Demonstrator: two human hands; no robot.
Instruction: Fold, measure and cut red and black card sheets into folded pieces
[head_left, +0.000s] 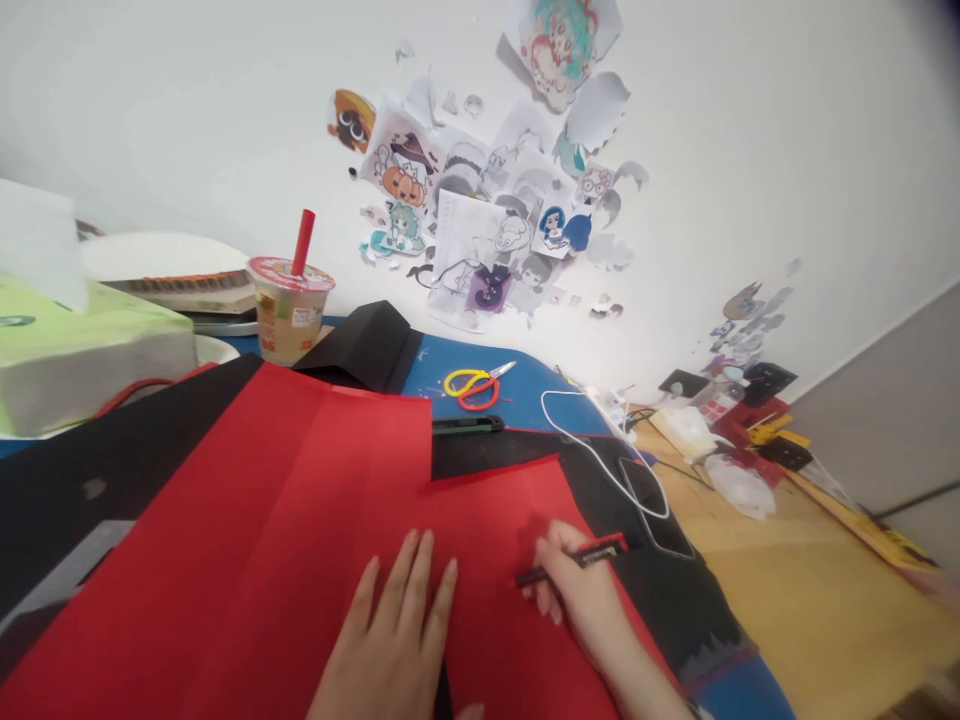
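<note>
A large sheet of red paper [300,520] with fold lines covers the middle of the table, and a notch is cut into its far edge. Flat on it lies my left hand [394,630], fingers stretched out. My right hand [570,580] grips a black marker pen [600,552] with a red-marked end, its other end pointing left just over the red paper. Black paper [480,458] shows under the notch. Beside the notch rests a dark green utility knife [469,425], and behind it scissors [474,388] with yellow and red handles lie spread.
A drink cup [289,310] with a red straw stands at the back left, near a green tissue pack [82,350] and folded black card [360,345]. On the right lie a phone [656,510] and white cable [577,450]. Paper cutouts [480,220] hang on the wall.
</note>
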